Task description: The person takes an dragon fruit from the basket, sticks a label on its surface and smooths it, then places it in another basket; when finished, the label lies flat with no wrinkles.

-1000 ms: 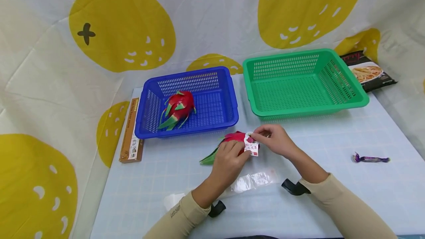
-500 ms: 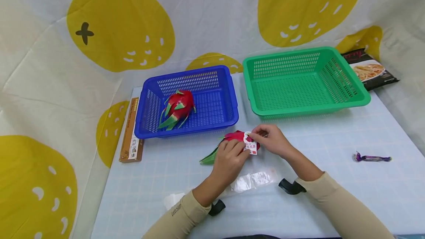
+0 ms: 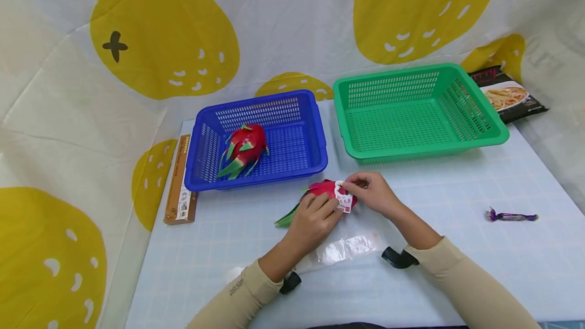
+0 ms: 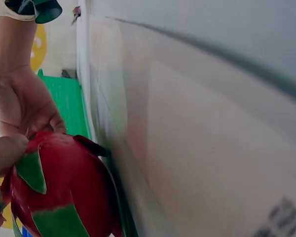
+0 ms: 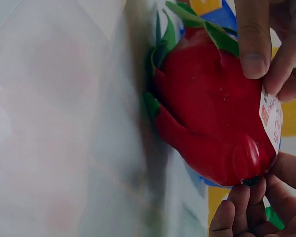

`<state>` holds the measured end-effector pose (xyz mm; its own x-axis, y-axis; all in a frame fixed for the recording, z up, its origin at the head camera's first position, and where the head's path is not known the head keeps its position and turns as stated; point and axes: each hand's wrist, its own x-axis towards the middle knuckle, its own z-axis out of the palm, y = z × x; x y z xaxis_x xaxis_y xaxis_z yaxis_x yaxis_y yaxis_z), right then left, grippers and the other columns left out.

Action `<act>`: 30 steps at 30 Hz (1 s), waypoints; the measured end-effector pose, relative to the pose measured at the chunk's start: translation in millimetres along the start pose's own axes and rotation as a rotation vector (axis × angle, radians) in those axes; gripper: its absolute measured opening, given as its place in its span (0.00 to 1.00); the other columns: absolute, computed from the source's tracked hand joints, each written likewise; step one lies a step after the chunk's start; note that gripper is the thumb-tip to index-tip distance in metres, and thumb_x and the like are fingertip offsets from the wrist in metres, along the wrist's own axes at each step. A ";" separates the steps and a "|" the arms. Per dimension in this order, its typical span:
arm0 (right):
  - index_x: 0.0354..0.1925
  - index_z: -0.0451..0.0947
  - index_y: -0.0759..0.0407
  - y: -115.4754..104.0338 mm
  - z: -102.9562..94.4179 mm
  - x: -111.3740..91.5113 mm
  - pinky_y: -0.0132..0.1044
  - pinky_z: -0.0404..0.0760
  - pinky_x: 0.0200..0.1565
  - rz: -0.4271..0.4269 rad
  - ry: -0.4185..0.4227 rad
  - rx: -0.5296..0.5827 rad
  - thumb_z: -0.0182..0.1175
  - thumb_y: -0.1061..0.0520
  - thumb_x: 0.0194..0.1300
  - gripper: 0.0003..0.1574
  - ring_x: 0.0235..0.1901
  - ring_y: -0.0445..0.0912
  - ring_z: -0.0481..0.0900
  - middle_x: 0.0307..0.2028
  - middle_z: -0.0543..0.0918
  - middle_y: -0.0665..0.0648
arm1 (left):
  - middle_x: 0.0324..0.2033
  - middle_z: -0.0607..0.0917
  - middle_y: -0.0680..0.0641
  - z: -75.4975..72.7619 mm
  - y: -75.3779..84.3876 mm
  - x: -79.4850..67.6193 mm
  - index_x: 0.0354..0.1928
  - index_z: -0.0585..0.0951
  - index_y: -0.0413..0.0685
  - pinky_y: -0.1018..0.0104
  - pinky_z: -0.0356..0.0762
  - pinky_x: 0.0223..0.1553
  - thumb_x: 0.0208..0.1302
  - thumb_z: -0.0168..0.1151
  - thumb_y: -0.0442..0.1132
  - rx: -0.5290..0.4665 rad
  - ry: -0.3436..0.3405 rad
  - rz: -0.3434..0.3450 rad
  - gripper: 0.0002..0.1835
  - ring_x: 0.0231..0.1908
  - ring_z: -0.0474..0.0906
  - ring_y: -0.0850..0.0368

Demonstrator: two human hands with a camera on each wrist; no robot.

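A red dragon fruit (image 3: 320,187) with green leaf tips lies on its side on the table, in front of the blue basket. My left hand (image 3: 313,220) holds it from above, its fingertips against the edge of a white printed label (image 3: 344,202) on the fruit. With thumb and fingers, my right hand (image 3: 372,192) pinches the label's upper right part at the fruit's end. Up close in the right wrist view, the label (image 5: 270,116) lies along the red skin (image 5: 207,98). The left wrist view shows the left thumb (image 4: 7,150) against the fruit.
Behind stand a blue basket (image 3: 256,185) holding another dragon fruit (image 3: 249,143) and a green basket (image 3: 420,143). A clear plastic strip (image 3: 352,249) lies before the hands. A brown box (image 3: 179,182), a purple-wrapped candy (image 3: 512,216) and a black food packet (image 3: 512,98) lie around.
The label has shifted slightly left and now sits flatter against the dragon fruit. My right hand has moved slightly left with it; the left hand has barely moved.
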<state>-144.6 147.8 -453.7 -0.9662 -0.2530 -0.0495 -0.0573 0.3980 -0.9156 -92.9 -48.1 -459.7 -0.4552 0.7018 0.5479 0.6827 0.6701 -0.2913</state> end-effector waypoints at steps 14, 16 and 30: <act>0.47 0.80 0.64 0.7 -5.9 -9.3 0.34 0.79 0.34 -0.116 -0.021 -0.054 0.62 0.56 0.62 0.18 0.35 0.46 0.80 0.42 0.83 0.59 | 0.41 0.85 0.52 -18.7 -21.4 24.7 0.39 0.86 0.49 0.64 0.73 0.52 0.53 0.70 0.44 -0.514 -0.090 -0.237 0.12 0.47 0.77 0.56; 0.48 0.80 0.62 1.4 -5.5 -14.8 0.39 0.80 0.36 -0.228 -0.011 -0.105 0.65 0.58 0.59 0.18 0.38 0.47 0.79 0.44 0.82 0.57 | 0.45 0.84 0.50 -20.4 -24.1 31.3 0.45 0.84 0.47 0.63 0.73 0.54 0.56 0.67 0.45 -0.534 -0.189 -0.293 0.16 0.49 0.76 0.56; 0.49 0.79 0.61 10.7 4.0 -24.2 0.37 0.77 0.48 -0.533 0.043 -0.321 0.75 0.62 0.42 0.32 0.48 0.49 0.77 0.47 0.79 0.56 | 0.51 0.81 0.52 -13.6 -30.2 34.8 0.55 0.79 0.49 0.62 0.74 0.55 0.56 0.66 0.52 -0.482 -0.490 -0.324 0.26 0.54 0.75 0.56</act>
<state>-120.8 154.6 -464.0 -0.7927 -0.4572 0.4033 -0.6008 0.4739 -0.6437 -121.6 -47.2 -421.1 -0.8007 0.5899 0.1045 0.5944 0.7606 0.2611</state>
